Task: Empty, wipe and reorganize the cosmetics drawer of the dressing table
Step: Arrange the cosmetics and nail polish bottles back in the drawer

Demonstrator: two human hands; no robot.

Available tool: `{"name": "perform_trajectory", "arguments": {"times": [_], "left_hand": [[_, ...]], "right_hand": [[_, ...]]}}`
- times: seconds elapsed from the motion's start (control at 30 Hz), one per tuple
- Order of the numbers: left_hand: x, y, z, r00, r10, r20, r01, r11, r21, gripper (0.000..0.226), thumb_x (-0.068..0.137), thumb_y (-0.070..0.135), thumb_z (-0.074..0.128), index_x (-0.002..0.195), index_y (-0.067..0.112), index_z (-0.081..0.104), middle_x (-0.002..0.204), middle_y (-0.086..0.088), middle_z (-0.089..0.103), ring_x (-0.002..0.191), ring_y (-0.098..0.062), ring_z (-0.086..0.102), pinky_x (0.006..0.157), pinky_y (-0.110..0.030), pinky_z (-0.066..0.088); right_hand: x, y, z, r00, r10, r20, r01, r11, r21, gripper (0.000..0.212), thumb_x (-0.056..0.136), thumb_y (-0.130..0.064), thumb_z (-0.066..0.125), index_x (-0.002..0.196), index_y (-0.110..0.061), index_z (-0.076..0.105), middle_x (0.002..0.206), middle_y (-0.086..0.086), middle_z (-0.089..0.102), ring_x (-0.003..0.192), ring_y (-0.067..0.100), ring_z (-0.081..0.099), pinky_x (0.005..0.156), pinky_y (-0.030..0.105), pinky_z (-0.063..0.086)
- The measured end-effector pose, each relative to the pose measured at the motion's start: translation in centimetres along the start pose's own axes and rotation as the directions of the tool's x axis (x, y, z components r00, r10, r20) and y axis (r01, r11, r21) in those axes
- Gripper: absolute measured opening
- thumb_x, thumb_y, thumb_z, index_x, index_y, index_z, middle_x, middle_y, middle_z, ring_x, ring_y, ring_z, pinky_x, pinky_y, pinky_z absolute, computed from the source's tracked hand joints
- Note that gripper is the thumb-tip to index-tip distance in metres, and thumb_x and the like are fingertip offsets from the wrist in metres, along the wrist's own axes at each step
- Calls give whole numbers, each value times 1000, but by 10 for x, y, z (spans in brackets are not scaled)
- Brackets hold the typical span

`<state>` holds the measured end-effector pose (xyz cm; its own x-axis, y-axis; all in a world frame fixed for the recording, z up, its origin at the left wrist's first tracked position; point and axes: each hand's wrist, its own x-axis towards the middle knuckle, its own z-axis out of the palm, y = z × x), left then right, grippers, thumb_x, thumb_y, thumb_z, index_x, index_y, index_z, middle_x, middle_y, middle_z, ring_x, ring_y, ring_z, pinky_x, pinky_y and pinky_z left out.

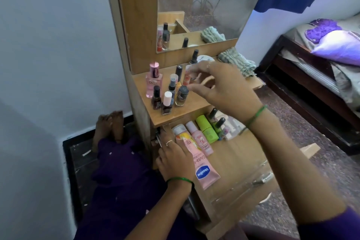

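Green-bangled at both wrists. Right hand (220,87) raised over the surface (196,110), fingers loosely spread, thumb and forefinger closing toward the small peach-labelled bottle (187,76) and the dark round-capped bottle (182,95); touching or merely near either one, cannot tell, so no firm hold claimed. Left hand (175,157) lower, lying flat at the left edge of the open drawer (239,163), fingers resting against the white-capped spray can (184,138), nothing curled round. Upright cluster on the surface just left of the right fingertips: tall pink perfume bottle (153,80), nail polishes (166,103), long axes vertical. In the drawer, below and between the two hands: spray can, pink tube (200,139), Vaseline tube (204,171), green bottle (206,128), all lying flat, long axes running front to back, caps toward the mirror (204,6). Judged: right hand nearer the standing bottles, left hand nearer the lying ones. Beyond, striped cloth (236,62) at the surface's far right, bed (321,60) further right.
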<state>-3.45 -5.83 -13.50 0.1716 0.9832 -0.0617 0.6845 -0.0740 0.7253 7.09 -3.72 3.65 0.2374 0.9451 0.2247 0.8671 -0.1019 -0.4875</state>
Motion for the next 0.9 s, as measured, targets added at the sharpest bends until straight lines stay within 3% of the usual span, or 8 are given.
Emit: {"name": "perform_trajectory", "arguments": {"times": [0.1, 0.2, 0.33, 0.5, 0.7, 0.9], "left_hand": [[-1, 0, 0, 1000, -10, -2, 10, 1000, 10, 40, 98, 22, 40, 130, -1, 43, 108, -19, 63, 96, -34, 61, 81, -47, 45], [-1, -1, -1, 1000, -12, -6, 12, 1000, -14, 38, 97, 20, 43, 128, -2, 45, 108, -20, 63, 94, -35, 62, 80, -47, 46], [0, 0, -2, 1000, -17, 17, 17, 1000, -23, 34, 96, 19, 44, 122, -3, 49, 104, -19, 64, 94, -34, 62, 80, -46, 46], [0, 1, -1, 1000, -15, -5, 15, 1000, -28, 33, 94, 16, 49, 120, -5, 51, 101, -21, 65, 90, -36, 63, 77, -47, 47], [0, 2, -3, 999, -24, 27, 25, 1000, -19, 37, 97, 22, 43, 126, -2, 47, 108, -19, 63, 98, -33, 61, 82, -44, 45], [0, 1, -1, 999, -10, 35, 10, 1000, 9, 39, 98, 22, 40, 128, -1, 44, 109, -19, 62, 99, -33, 61, 83, -45, 44]], "right_hand": [[25, -6, 12, 995, -63, 80, 71, 992, -100, 29, 85, -10, 61, 113, -17, 64, 96, 1, 63, 78, 9, 53, 66, 6, 40], [39, -3, 20, 987, -50, 151, 77, 980, -182, 34, 86, -8, 58, 118, -19, 62, 96, 0, 57, 82, 8, 46, 69, 13, 35], [49, -1, 27, 979, -26, 204, 80, 963, -257, 30, 87, -10, 59, 116, -17, 63, 92, -7, 44, 83, 11, 46, 80, 31, 47], [54, -2, 28, 973, -42, 229, 102, 962, -254, 20, 86, -13, 62, 105, -16, 65, 84, -4, 50, 78, 12, 46, 75, 31, 45], [57, -2, 29, 965, -60, 254, 125, 961, -247, 16, 84, -17, 64, 100, -18, 66, 81, -2, 52, 79, 16, 50, 77, 40, 50], [49, -3, 9, 987, -76, 145, 97, 985, -145, 12, 82, -16, 68, 93, -13, 68, 74, 2, 61, 61, 4, 48, 59, 18, 40]]}}
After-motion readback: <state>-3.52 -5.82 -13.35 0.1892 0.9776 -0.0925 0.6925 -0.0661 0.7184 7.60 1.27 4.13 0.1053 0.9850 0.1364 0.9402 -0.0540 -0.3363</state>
